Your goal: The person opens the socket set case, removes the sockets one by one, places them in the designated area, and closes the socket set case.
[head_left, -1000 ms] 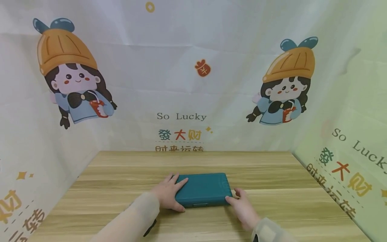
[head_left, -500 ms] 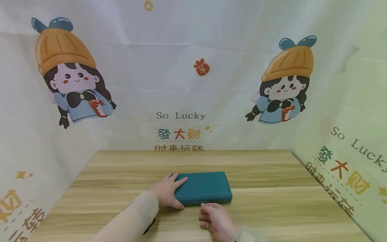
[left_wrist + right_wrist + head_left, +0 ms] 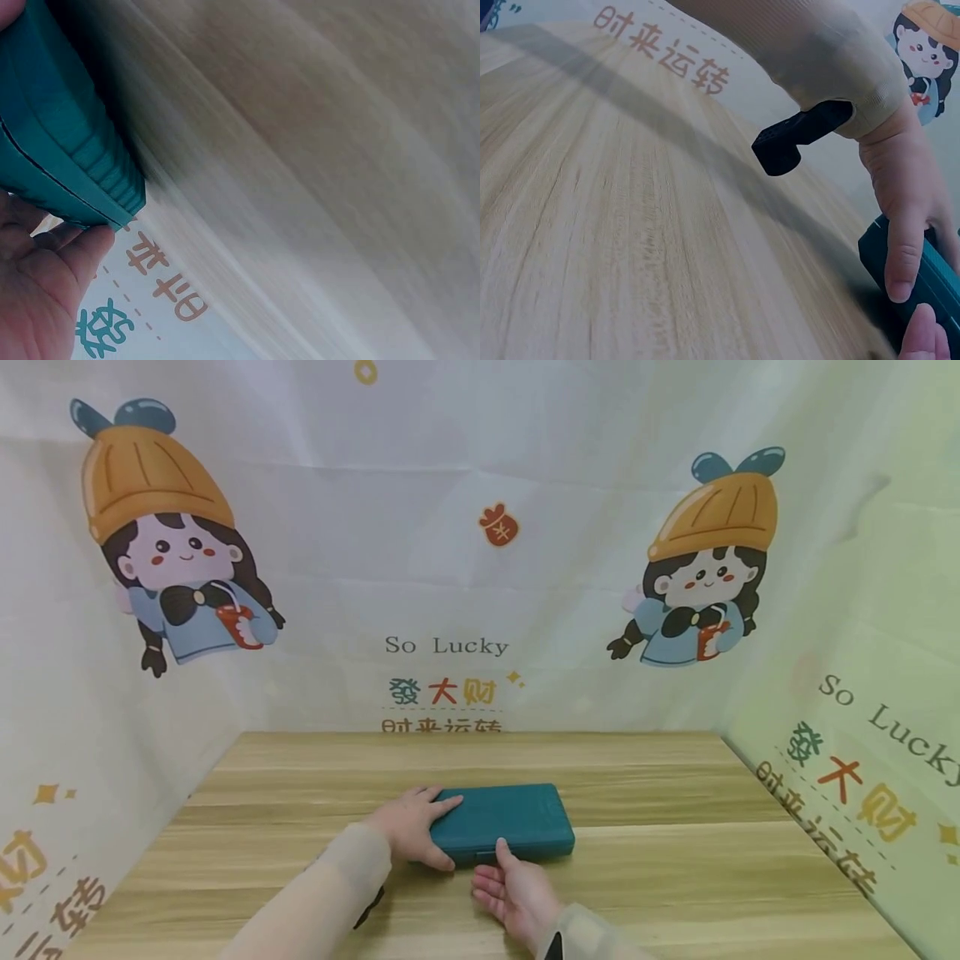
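A teal plastic case (image 3: 517,814), its lid down, lies flat on the wooden table. My left hand (image 3: 408,828) grips its left end, thumb at the front edge and fingers spread over the top and far side. In the left wrist view, fingertips (image 3: 94,244) press against the ribbed end of the case. My right hand (image 3: 521,893) is at the front side, thumb raised at the small latch (image 3: 485,857), the other fingers loosely bent below it and holding nothing. Only its fingertips (image 3: 921,330) show in the right wrist view, beside the case.
The wood-grain table (image 3: 645,793) reaches back to a printed cloth backdrop (image 3: 450,568), which also hangs at both sides. A black wrist device (image 3: 795,139) sticks out from the left sleeve over the table.
My right hand has left the case's right front corner and moved left along the front to the latch, its thumb now raised there. The left hand has kept its hold.
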Available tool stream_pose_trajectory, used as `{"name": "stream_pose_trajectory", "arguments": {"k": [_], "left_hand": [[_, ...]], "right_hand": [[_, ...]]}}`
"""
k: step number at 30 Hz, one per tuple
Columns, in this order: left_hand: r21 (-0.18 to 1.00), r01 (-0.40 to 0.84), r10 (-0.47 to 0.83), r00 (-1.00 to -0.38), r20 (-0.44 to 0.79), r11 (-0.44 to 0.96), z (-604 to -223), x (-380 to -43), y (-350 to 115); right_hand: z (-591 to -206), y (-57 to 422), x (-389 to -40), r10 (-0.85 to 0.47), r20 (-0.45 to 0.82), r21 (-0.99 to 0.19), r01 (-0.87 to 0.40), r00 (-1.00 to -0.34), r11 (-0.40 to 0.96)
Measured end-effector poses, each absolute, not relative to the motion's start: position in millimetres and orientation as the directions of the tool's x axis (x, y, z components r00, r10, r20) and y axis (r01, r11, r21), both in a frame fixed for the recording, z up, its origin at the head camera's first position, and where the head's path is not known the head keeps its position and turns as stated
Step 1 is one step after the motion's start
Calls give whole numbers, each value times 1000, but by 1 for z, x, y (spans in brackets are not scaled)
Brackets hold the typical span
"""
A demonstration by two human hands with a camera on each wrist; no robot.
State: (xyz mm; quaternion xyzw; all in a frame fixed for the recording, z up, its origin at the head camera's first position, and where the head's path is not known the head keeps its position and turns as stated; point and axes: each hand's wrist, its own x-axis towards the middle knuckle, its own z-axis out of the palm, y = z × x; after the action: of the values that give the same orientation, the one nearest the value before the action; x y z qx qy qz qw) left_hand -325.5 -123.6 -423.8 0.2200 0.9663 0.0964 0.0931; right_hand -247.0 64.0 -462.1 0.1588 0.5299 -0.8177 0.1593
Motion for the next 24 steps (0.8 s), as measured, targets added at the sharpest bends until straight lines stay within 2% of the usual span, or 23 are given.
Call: {"name": "stream_pose_trajectory", "arguments": {"k": [13,24], "left_hand": [[220,417,451,-882,-136,882,-427,-325,-126],[192,458,483,-869,-109,868,-430,-320,-128]], "right_hand": [[-467,54,-245,-64,-435,-805,420,-898,-419],[-466,51,-239,-32,-412,-842,394,-910,-369]]}}
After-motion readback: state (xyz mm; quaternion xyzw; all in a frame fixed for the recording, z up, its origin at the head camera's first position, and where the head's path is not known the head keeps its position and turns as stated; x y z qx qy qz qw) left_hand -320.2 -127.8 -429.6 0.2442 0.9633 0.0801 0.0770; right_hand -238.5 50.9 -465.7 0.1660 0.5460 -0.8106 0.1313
